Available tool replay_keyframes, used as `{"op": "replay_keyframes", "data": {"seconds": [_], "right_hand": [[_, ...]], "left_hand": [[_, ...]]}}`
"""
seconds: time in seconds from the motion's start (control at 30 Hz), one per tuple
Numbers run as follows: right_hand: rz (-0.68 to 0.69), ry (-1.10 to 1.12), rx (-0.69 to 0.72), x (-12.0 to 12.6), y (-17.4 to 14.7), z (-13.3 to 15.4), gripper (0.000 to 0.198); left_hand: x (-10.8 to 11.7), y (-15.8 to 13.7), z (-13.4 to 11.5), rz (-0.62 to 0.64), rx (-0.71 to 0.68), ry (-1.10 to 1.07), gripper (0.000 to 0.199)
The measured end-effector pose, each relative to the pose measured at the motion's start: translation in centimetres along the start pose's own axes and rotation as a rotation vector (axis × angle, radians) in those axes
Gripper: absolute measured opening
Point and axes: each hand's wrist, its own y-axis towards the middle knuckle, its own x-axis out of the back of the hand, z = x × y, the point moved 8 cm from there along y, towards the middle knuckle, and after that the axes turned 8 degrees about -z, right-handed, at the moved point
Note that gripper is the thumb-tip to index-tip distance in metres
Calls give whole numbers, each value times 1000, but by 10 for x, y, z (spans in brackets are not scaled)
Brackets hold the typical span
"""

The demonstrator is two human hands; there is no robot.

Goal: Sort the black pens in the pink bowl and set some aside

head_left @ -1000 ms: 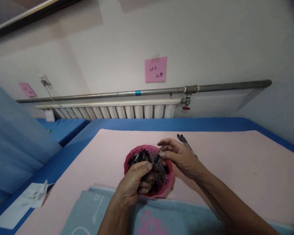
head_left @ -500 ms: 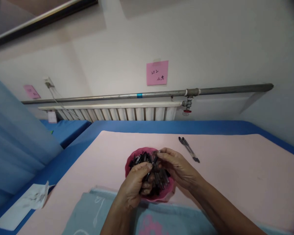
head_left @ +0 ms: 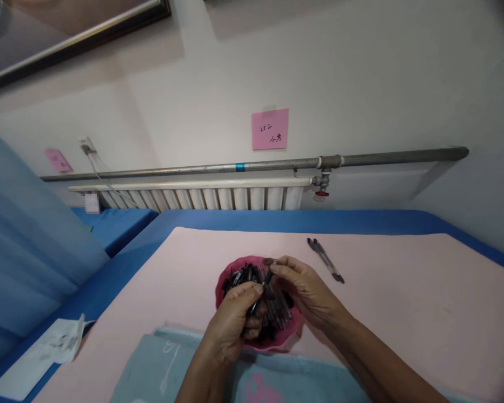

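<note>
Over a pink bowl (head_left: 224, 274) my two hands meet on a dark pen (head_left: 267, 278). My left hand (head_left: 235, 313) wraps its fingers round the lower part of the pen, thumb on top. With its fingertips my right hand (head_left: 308, 288) pinches the pen's upper, black end. Beneath them the bowl holds many black pen parts (head_left: 247, 273) and clear pen barrels (head_left: 283, 313), partly hidden by my hands. Beyond my right hand, two clear pens with black ends (head_left: 325, 260) lie side by side on the pink surface.
A pink sheet (head_left: 403, 302) covers the table, which has a blue border (head_left: 294, 220). Nearest me lies a grey-blue cloth (head_left: 151, 358). White paper (head_left: 29, 352) rests at the left by a blue curtain (head_left: 29, 240). Behind are a radiator (head_left: 224, 197) and a pipe (head_left: 277, 164).
My hands stay together on the pen above the bowl, with only slight finger movement. The whole view has shifted slightly, so everything sits a little lower.
</note>
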Motion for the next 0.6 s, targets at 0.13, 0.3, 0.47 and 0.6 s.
{"op": "replay_keyframes", "data": {"seconds": [0.13, 0.3, 0.47, 0.6], "right_hand": [[28, 19, 4, -2, 0, -1, 21], [-12, -18, 7, 0, 1, -1, 19], [-23, 17, 23, 2, 1, 2, 16], [-14, 2, 23, 2, 2, 1, 20]], "left_hand": [[0, 0, 0, -6, -9, 7, 35], [-1, 0, -1, -4, -16, 20, 38], [-1, -1, -3, -31, -39, 42, 39], [-2, -1, -3, -50, -54, 44, 39]]}}
